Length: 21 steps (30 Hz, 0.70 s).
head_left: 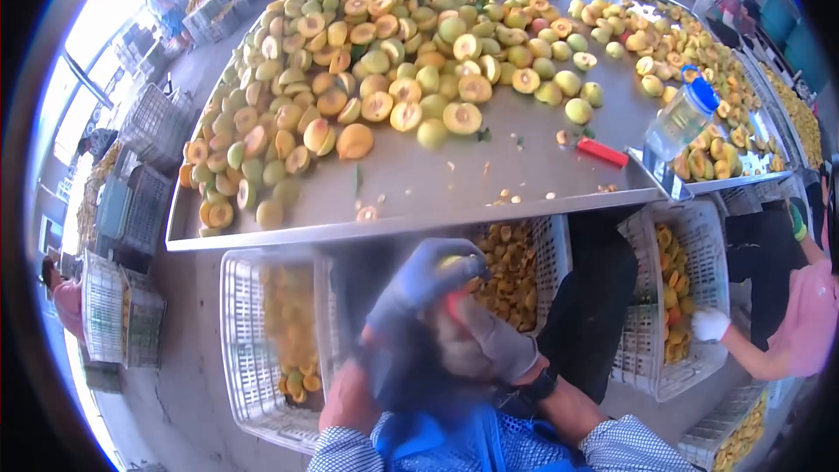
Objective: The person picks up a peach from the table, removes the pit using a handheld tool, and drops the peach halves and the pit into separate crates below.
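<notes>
My left hand (428,275), in a grey-blue glove, is closed round a small yellow-green fruit piece (453,262). Close below it, my right hand (489,336) wears a grey glove and has its fingers wrapped round something red (454,308), which is blurred. Both hands are over my lap, in front of the metal table (454,183). Many whole and halved yellow-green fruits (376,105) are heaped on the table. A red-handled tool (603,152) lies towards its right side, left of a clear bottle (680,127) with a blue cap.
Crates of cut fruit stand below the table: one at left (240,341), one behind my hands (551,253) and one at right (642,332). A co-worker's white-gloved hand (710,324) touches the right crate. More crates (105,306) stand at far left.
</notes>
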{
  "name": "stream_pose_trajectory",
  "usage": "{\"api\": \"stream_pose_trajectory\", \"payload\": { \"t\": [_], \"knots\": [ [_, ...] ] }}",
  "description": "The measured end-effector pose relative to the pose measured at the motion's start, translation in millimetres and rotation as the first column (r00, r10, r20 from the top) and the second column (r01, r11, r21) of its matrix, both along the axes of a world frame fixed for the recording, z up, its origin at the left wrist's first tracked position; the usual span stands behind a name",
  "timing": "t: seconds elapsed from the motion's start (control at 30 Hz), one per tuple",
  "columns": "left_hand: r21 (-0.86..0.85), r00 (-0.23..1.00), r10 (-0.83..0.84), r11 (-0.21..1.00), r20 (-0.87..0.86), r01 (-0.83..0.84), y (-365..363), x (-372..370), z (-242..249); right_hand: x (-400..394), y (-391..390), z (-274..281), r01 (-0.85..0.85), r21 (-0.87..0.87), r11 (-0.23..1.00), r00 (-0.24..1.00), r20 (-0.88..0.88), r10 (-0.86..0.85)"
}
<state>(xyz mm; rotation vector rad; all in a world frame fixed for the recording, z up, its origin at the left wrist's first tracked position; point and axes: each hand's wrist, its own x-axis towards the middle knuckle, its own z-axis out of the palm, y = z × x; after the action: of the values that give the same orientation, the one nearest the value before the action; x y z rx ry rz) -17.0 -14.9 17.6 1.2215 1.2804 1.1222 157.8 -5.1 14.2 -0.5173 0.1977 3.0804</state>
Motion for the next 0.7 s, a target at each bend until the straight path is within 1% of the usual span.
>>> {"api": "stream_pose_trajectory", "payload": {
  "t": [0.03,0.07,0.1,0.13,0.17,0.2,0.23,0.27,0.3,0.33,0.37,0.4,0.43,0.47,0.5,0.53,0.57,0.6,0.63,0.67,0.7],
  "knots": [
    [-0.011,1.0,0.005,1.0,0.001,-0.005,0,4,-3,0,0,-1,-0.03,0.164,0.986,0.999,-0.03,0.035],
    [-0.015,0.993,0.044,0.999,0.107,-0.043,-1,8,-5,2,-2,-2,-0.052,0.324,0.945,0.996,-0.054,0.074],
    [-0.023,0.974,0.081,0.997,0.212,-0.078,-2,12,-7,3,-3,-5,0.001,0.424,0.906,0.993,-0.107,0.049],
    [-0.029,0.973,0.085,0.996,0.213,-0.081,-2,15,-10,1,-2,-7,-0.003,0.419,0.908,0.993,-0.105,0.052],
    [-0.005,0.963,0.142,0.989,0.23,-0.145,-2,17,-12,-4,0,-7,0.068,0.756,0.651,0.997,-0.033,-0.066],
    [0.015,0.95,0.195,0.979,0.244,-0.205,-3,20,-14,-7,0,-6,0.074,0.959,0.274,0.979,-0.018,-0.203],
    [0.013,0.956,0.227,0.972,0.188,-0.233,-2,26,-7,-3,1,-6,0.072,0.957,0.281,0.979,-0.014,-0.202],
    [0.011,0.956,0.228,0.972,0.187,-0.234,-1,22,-10,5,6,-6,-0.008,0.844,0.537,0.989,0.087,-0.121],
    [0.034,0.958,0.103,0.993,0.269,-0.116,-1,17,-14,12,10,-6,-0.104,0.66,0.744,0.986,0.166,-0.009],
    [0.064,0.937,-0.022,0.998,0.349,0.0,-3,14,-17,15,11,-8,-0.115,0.655,0.747,0.985,0.172,0.001],
    [-0.013,0.867,-0.058,0.997,0.495,0.074,-5,11,-18,18,12,-12,-0.127,0.623,0.771,0.99,0.126,0.061],
    [-0.017,0.866,-0.052,0.997,0.497,0.07,-5,12,-20,18,12,-15,-0.138,0.593,0.793,0.99,0.075,0.116],
    [-0.063,0.908,0.01,0.998,0.419,0.018,-4,14,-22,17,11,-18,-0.139,0.591,0.794,0.99,0.074,0.118],
    [-0.107,0.94,0.07,0.994,0.335,-0.036,-3,17,-24,16,8,-21,-0.094,0.488,0.868,0.993,-0.014,0.116],
    [-0.111,0.939,0.072,0.993,0.336,-0.037,-4,19,-26,14,6,-21,-0.058,0.372,0.926,0.99,-0.098,0.102],
    [-0.058,0.916,0.075,0.997,0.394,-0.056,-6,21,-26,13,2,-16,-0.058,0.371,0.927,0.99,-0.099,0.102],
    [-0.008,0.89,0.072,0.997,0.45,-0.077,-6,23,-26,12,-2,-9,-0.03,0.328,0.944,0.99,-0.121,0.073],
    [-0.013,0.889,0.071,0.997,0.452,-0.073,-5,23,-24,11,-5,-5,-0.002,0.281,0.96,0.989,-0.14,0.043],
    [0.021,0.882,0.07,0.996,0.465,-0.09,-4,24,-21,11,-5,-6,-0.004,0.276,0.961,0.99,-0.136,0.043],
    [0.056,0.876,0.07,0.992,0.477,-0.11,-3,25,-19,12,-3,-6,-0.023,0.357,0.934,0.998,-0.053,0.045],
    [0.057,0.877,0.068,0.993,0.476,-0.108,-3,26,-22,11,-1,-6,-0.042,0.437,0.898,0.999,0.026,0.034]
  ]
}}
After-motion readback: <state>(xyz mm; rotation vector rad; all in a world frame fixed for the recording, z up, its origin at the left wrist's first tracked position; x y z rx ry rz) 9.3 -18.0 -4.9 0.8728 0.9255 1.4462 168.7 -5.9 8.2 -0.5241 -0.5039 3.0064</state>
